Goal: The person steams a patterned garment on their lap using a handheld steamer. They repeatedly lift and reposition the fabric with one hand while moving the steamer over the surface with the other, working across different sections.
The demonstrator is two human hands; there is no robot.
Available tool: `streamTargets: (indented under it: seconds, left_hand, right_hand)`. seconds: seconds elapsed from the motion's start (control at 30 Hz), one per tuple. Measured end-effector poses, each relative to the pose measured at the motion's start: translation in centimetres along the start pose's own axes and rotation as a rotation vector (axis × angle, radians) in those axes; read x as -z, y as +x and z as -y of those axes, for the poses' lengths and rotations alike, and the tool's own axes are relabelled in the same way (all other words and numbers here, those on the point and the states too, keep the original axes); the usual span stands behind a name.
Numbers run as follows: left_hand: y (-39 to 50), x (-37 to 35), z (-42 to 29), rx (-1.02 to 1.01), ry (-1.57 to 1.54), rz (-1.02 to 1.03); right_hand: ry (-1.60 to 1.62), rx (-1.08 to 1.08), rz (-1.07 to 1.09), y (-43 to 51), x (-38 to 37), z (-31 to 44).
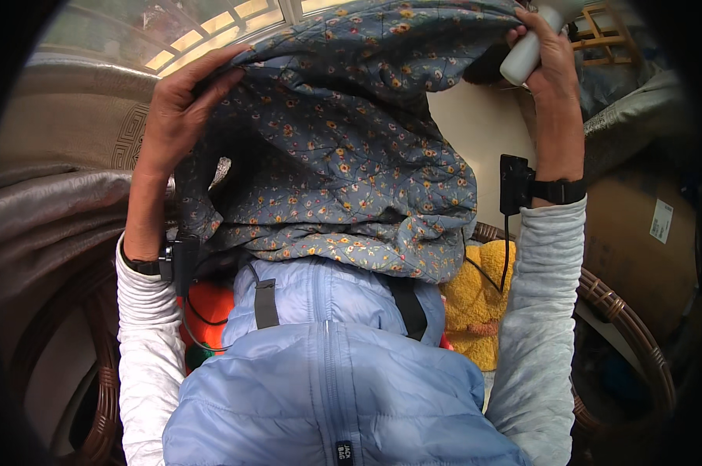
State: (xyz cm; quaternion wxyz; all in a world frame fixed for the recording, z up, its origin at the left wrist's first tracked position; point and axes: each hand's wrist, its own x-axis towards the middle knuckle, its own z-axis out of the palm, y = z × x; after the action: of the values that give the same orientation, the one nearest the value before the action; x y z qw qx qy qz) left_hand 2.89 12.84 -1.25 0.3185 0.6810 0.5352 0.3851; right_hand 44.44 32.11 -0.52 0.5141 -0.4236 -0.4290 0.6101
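A blue-grey quilted cloth (351, 157) with a small floral print hangs raised in front of me, its lower part bunched over my lap. My left hand (182, 110) pinches its upper left edge between thumb and fingers. At the upper right, my right hand (552, 58) grips a white handheld object (521, 61) with a rounded end. The thumb and fingertips of that hand also meet the cloth's upper right corner. The far end of the white object is blurred, so its exact kind cannot be told.
A yellow towel-like cloth (473, 291) and an orange fabric item (208, 306) flank my lap. Curved rattan armrests (613, 314) stand at both sides. A cardboard box (630, 233) is at right, silvery draped fabric (65, 204) at left, and a barred window (211, 29) beyond.
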Motion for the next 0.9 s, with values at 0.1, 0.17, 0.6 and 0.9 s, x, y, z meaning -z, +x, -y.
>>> streamTargets:
  seconds: [0.1,0.17,0.6,0.9]
  left_hand:
    - [-0.9,2.1,-3.2,-0.162,0.074,0.050]
    - [-3.1,0.6,-5.2,-0.195,0.216,0.131]
    - [-14.1,-12.2,-3.2,-0.144,0.265,0.639]
    - [-13.5,-12.7,-3.3,-0.287,0.227,0.781]
  right_hand:
    - [0.126,0.135,0.098,0.0,-0.9,8.7]
    - [0.024,0.326,0.155,-4.9,0.5,11.2]
    - [-0.715,0.115,-0.352,-25.1,1.3,1.7]
    - [-1.203,0.108,0.766,-21.6,-11.0,-8.4]
